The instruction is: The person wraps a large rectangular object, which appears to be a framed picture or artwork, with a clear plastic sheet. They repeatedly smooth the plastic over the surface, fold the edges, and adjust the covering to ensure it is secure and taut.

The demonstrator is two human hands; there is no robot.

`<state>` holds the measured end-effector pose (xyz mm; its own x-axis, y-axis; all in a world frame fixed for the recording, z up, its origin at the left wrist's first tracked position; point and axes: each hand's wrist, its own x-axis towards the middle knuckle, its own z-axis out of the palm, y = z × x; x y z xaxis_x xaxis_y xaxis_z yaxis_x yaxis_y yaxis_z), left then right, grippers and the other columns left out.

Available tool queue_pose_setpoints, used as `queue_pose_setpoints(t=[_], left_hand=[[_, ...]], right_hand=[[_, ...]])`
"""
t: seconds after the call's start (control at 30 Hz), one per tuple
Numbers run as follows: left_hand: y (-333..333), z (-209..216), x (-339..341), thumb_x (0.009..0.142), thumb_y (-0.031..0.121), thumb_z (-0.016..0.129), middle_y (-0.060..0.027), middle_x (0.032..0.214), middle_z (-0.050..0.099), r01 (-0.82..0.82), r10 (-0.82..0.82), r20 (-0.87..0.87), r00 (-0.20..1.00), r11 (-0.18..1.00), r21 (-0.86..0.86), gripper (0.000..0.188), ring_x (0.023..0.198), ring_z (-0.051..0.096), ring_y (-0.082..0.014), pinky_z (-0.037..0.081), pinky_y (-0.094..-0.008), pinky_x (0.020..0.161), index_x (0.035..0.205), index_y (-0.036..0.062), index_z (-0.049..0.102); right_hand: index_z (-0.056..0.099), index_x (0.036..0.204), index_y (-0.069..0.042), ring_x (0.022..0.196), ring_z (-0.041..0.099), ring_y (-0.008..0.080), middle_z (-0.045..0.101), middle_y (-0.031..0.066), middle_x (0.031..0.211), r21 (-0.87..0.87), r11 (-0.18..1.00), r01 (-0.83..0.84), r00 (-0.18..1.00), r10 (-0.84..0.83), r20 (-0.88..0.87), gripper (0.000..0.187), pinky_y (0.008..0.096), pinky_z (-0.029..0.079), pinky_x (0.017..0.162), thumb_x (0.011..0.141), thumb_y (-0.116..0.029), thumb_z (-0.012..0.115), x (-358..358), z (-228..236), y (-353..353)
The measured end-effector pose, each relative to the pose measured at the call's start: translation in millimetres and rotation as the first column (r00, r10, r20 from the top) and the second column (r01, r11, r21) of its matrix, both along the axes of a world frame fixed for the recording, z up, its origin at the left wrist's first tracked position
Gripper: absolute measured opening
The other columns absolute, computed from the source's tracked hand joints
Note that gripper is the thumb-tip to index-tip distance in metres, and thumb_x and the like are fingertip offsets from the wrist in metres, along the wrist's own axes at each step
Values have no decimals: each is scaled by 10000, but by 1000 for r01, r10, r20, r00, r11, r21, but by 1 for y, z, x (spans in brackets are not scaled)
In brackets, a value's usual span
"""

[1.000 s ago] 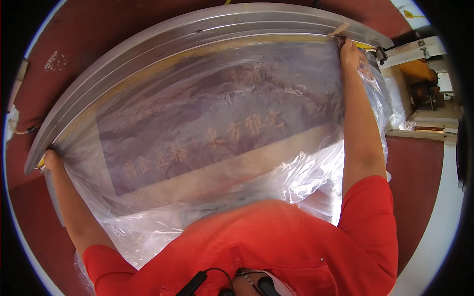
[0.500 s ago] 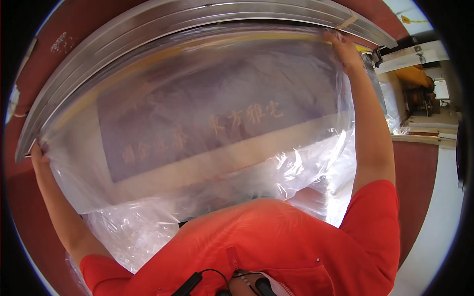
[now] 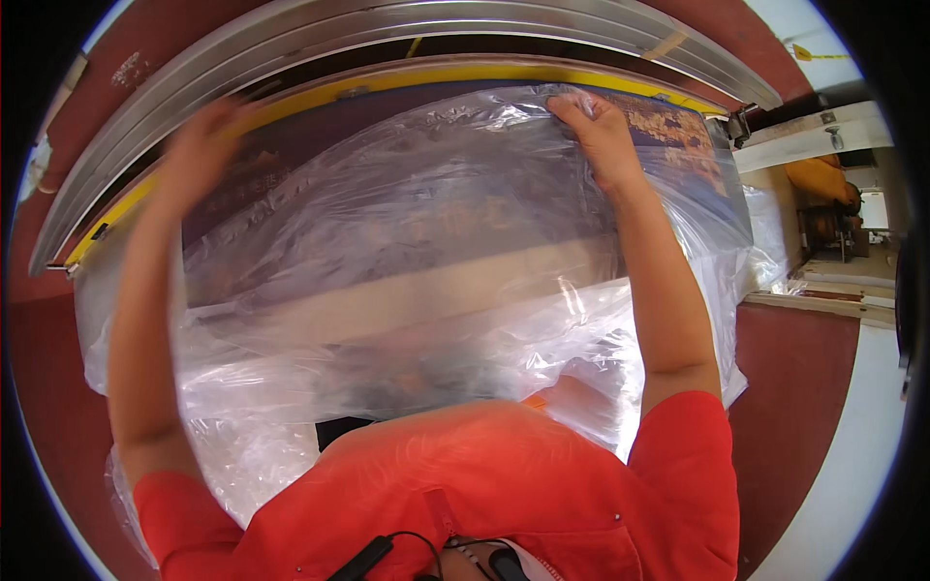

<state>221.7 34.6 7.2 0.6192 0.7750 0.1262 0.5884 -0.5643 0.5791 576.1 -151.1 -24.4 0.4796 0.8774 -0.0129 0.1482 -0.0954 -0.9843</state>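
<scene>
A clear plastic sheet (image 3: pixel 426 194) drapes over a dark panel with gold lettering and patterns (image 3: pixel 668 136) and hangs toward my body. My right hand (image 3: pixel 603 136) is closed on the sheet's bunched far edge, right of the middle. At the upper left, my left hand (image 3: pixel 205 145) is smeared by motion over the panel's far left part; its fingers cannot be made out. Bare dark panel shows at the far right corner, past the sheet's edge. A yellow strip (image 3: pixel 436 76) runs along the panel's far side.
Beyond the strip curves a long silver metal rail (image 3: pixel 484 29), with a dark gap between them. A small dark clamp-like fitting (image 3: pixel 740 126) sits at its right end. Reddish-brown floor (image 3: pixel 804 387) shows at the right, and a machine with an orange part (image 3: pixel 823 184) stands farther off.
Both hands have moved inward from the far corners. The sheet's far edge has come away from the rail, baring the yellow strip and part of the panel. My right hand still grips it.
</scene>
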Motion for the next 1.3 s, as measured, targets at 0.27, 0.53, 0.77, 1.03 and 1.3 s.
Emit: queue_pose_setpoints(t=[0.27, 0.53, 0.77, 1.03, 1.3], left_hand=[[-86, -42, 215, 757, 265, 568, 45, 580, 421, 415, -41, 612, 790, 771, -483, 216, 524, 354, -42, 280, -193, 461, 670, 70, 532], [-19, -41, -186, 769, 140, 535, 31, 747, 415, -97, 298, 255, 920, 803, -589, 89, 694, 386, -64, 324, -195, 618, 806, 65, 504], [-101, 25, -569, 797, 258, 478, -80, 922, 541, -966, 902, -351, 251, 259, -23, 322, 842, 517, -198, 416, -312, 744, 1034, 42, 511], [82, -100, -530, 818, 265, 416, -188, 948, 530, -567, 760, -114, 640, 567, 598, 333, 852, 522, -311, 415, -366, 748, 1013, 1, 476], [130, -102, -442, 811, 144, 404, -161, 1046, 478, -646, 731, -212, 649, 677, 354, 273, 894, 506, -306, 414, -343, 725, 1048, 17, 449]], right_hand=[[572, 742, -53, 612, 458, 54, 533, -9, 646, 96, 982, -162, 974, 144, 176, 130, 207, 367, 562, 697, -172, 599, -9, -5, 9], [547, 708, -101, 456, 467, 173, 477, 42, 495, -140, 887, -441, 577, 400, 712, 227, 285, 353, 445, 701, -320, 607, -76, 17, -7], [540, 777, -61, 554, 502, 188, 524, 71, 619, -244, 628, -739, 464, 737, 492, 137, 296, 382, 515, 712, -182, 527, -114, 62, -45], [539, 965, -37, 663, 504, 107, 549, 28, 852, -492, 847, 200, 781, 166, 603, 355, 259, 435, 586, 714, -287, 560, 204, 182, -207], [464, 1065, -60, 1069, 392, 267, 432, 139, 1146, -9, 997, 77, 50, 5, 999, 327, 380, 281, 903, 799, -250, 464, 65, 85, -117]])
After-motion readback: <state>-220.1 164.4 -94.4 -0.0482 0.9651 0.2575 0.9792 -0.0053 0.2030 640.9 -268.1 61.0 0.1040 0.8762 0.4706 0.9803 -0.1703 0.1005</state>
